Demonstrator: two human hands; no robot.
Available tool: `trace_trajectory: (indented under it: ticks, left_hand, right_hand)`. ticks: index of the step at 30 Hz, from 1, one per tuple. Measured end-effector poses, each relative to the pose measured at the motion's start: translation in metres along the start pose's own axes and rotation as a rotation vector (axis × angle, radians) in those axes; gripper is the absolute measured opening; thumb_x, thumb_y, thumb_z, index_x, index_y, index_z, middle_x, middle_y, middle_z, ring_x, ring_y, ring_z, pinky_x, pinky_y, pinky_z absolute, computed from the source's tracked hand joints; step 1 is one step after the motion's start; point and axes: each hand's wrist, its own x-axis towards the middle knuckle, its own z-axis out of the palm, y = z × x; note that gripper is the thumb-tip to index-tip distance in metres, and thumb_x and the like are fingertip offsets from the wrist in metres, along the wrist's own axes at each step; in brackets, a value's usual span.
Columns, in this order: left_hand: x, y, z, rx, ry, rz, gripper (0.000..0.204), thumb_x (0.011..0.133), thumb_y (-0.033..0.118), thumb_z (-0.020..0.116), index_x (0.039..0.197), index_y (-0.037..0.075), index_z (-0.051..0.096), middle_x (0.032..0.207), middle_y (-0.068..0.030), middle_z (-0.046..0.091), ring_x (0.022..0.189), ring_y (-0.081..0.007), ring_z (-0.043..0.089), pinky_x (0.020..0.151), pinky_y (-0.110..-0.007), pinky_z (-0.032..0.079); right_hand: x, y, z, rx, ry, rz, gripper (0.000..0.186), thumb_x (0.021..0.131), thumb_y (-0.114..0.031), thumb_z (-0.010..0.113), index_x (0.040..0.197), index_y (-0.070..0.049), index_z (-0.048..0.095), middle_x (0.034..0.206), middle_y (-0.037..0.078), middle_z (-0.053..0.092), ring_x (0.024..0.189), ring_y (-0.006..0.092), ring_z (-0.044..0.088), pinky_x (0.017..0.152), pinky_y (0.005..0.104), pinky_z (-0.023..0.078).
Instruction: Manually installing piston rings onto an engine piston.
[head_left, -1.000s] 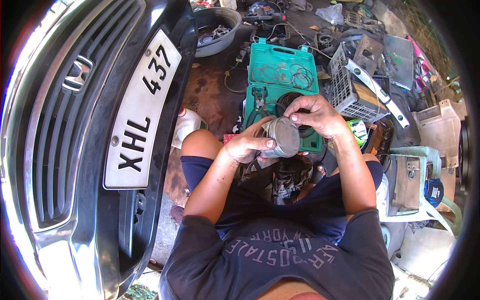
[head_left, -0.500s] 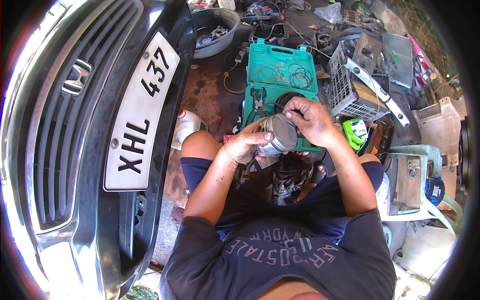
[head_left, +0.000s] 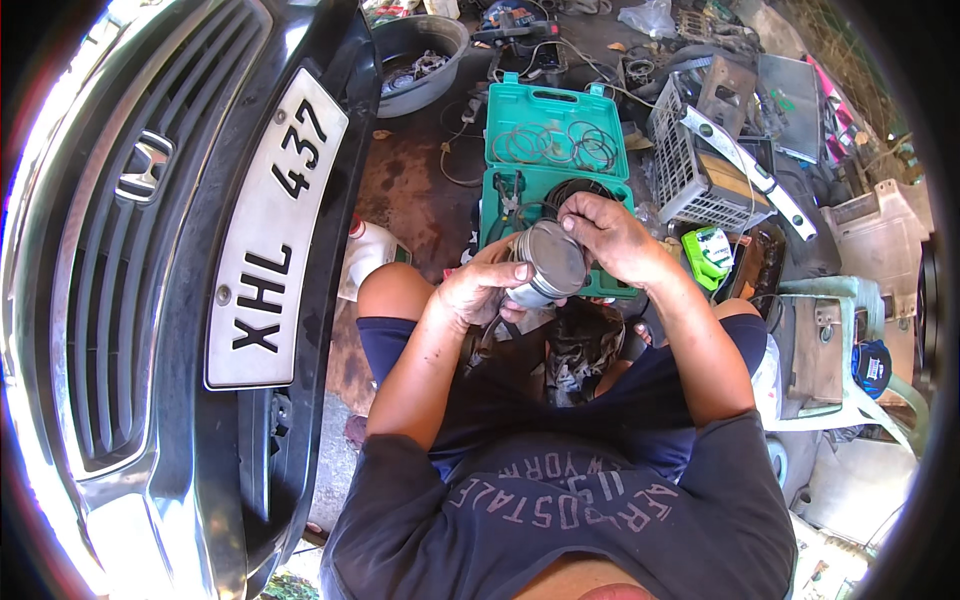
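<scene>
My left hand point(head_left: 480, 285) is closed round a grey metal piston point(head_left: 548, 262), its thumb across the grooved side. My right hand point(head_left: 610, 240) has thumb and fingers bent against the piston's upper rim; a thin ring between them is hard to make out. The piston's flat top is tilted toward me. Just beyond my hands lies an open teal plastic case point(head_left: 552, 100), with several thin rings point(head_left: 548, 147) in the lid and pliers point(head_left: 510, 200) and dark coils in the base.
A black car front point(head_left: 160, 260) fills the left. A grey basin point(head_left: 424, 90), a white jug point(head_left: 365, 255), a grey crate point(head_left: 680, 160) with a silver bar point(head_left: 750, 170), a bright green pack point(head_left: 708, 258), a pale plastic chair point(head_left: 840, 300) and scattered parts surround me.
Both my hands and the piston have shifted slightly left. My right fingers have moved along the rim, and the piston's top has turned a little.
</scene>
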Motion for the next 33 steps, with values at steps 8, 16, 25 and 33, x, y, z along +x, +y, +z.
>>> trace_trajectory:
  ticks: [8, 16, 25, 33]
  left_hand:
    - [-0.002, 0.001, -0.006, 0.021, -0.036, 0.019, 0.068, 0.071, 0.037, 0.074, 0.121, 0.001, 0.044, 0.089, -0.0171, 0.065, 0.059, -0.0104, 0.055, 0.041, -0.019, 0.033]
    - [0.000, 0.001, 0.001, 0.029, 0.013, -0.005, 0.060, 0.076, 0.035, 0.072, 0.119, 0.002, 0.046, 0.088, -0.0165, 0.065, 0.054, -0.0078, 0.051, 0.040, -0.018, 0.032]
    - [0.001, -0.004, -0.010, -0.080, 0.022, -0.073, 0.052, 0.084, 0.041, 0.063, 0.116, 0.003, 0.051, 0.088, -0.0195, 0.065, 0.048, -0.0066, 0.042, 0.040, -0.019, 0.029]
    - [0.000, -0.001, -0.013, -0.196, 0.084, -0.026, 0.064, 0.083, 0.048, 0.059, 0.122, -0.001, 0.047, 0.092, -0.0290, 0.061, 0.045, -0.0090, 0.043, 0.037, -0.018, 0.031]
  right_hand:
    - [0.002, 0.009, 0.001, 0.429, -0.106, 0.144, 0.015, 0.095, -0.018, 0.052, 0.095, -0.004, 0.056, 0.075, -0.001, 0.055, 0.060, 0.0063, 0.053, 0.052, 0.0221, 0.046]
    - [0.014, 0.032, -0.012, 0.352, -0.243, 0.114, 0.017, 0.093, -0.020, 0.056, 0.099, -0.004, 0.057, 0.082, -0.002, 0.057, 0.069, 0.0039, 0.053, 0.056, 0.0184, 0.043]
    - [0.015, 0.035, 0.000, 0.537, -0.144, 0.202, 0.018, 0.092, -0.020, 0.057, 0.098, -0.004, 0.059, 0.079, -0.002, 0.059, 0.063, 0.0050, 0.053, 0.051, 0.0194, 0.041]
    - [0.016, 0.042, 0.007, 0.544, -0.028, 0.090, 0.021, 0.089, -0.015, 0.062, 0.107, -0.004, 0.058, 0.095, 0.003, 0.062, 0.077, 0.0091, 0.059, 0.063, 0.0228, 0.050]
